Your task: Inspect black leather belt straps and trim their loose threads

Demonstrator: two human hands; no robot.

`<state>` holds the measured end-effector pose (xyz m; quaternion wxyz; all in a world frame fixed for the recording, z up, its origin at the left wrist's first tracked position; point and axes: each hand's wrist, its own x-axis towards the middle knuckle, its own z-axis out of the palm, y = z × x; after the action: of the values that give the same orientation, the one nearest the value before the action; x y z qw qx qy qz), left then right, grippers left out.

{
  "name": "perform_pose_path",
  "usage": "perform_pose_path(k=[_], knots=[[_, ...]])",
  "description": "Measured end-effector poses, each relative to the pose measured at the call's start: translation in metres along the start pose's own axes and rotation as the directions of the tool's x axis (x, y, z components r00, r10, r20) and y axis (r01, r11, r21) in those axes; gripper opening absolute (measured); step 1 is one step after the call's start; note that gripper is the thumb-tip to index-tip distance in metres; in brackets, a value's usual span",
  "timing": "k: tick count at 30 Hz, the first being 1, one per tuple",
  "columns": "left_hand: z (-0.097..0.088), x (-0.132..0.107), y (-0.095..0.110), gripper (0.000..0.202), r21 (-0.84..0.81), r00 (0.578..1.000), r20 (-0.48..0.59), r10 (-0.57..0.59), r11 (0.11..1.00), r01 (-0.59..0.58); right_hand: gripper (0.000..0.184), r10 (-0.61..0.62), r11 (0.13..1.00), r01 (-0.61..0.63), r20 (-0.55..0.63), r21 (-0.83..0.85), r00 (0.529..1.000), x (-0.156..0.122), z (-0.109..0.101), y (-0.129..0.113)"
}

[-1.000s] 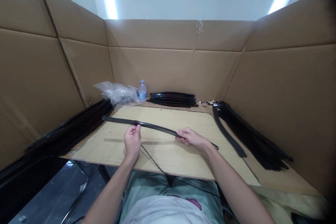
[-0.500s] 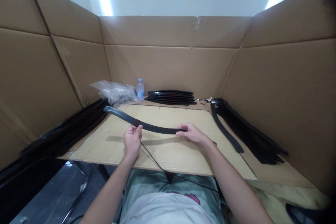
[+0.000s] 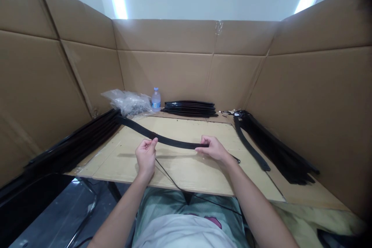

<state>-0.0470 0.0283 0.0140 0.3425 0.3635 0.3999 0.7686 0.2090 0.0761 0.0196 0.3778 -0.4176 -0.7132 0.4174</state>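
A long, curved black strip (image 3: 174, 142) is held above the table by both hands. My left hand (image 3: 146, 155) pinches its lower edge near the middle, thumb on the near face. At the strip's right end, my right hand (image 3: 211, 148) grips it between thumb and fingers. The strip's far left end reaches toward a pile of similar black strips (image 3: 78, 141) at the table's left. Beside my right wrist, the tip of a thin dark tool (image 3: 237, 160) shows; the rest is hidden by the hand and forearm.
Black strips are stacked (image 3: 188, 109) at the back, and more strips (image 3: 270, 147) lie along the right. One single strip (image 3: 251, 145) lies beside them. A water bottle (image 3: 156, 100) and clear plastic bags (image 3: 128, 101) stand back left. Cardboard walls (image 3: 165, 69) surround the table (image 3: 186, 180).
The strip has turned in my hands, so its shiny face gives way to a flat, matte one. Both hands stay in nearly the same place and keep their grip.
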Motion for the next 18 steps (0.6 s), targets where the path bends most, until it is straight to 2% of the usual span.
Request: perform_pose_path(k=[3,6,12,18], knots=[[-0.001,0.000,-0.002,0.033,0.022,0.999,-0.034,0.023,0.999,-0.022,0.035,-0.024,1.000,0.024,0.039,-0.014,0.999,-0.001,0.001,-0.001],[-0.002,0.002,-0.003,0.031,0.047,0.998,-0.058,0.028,0.999,-0.025,0.034,-0.080,0.996,0.081,0.027,-0.047,0.996,0.001,0.001,-0.002],[-0.001,0.004,-0.003,0.027,0.112,0.997,-0.068,0.026,0.994,-0.018,0.021,-0.114,0.989,0.119,0.058,-0.090,0.992,0.002,0.009,-0.005],[-0.001,0.006,-0.006,0.030,0.090,0.998,-0.069,0.010,0.996,-0.003,0.023,-0.140,0.971,0.161,0.128,-0.175,0.982,0.000,0.013,-0.012]])
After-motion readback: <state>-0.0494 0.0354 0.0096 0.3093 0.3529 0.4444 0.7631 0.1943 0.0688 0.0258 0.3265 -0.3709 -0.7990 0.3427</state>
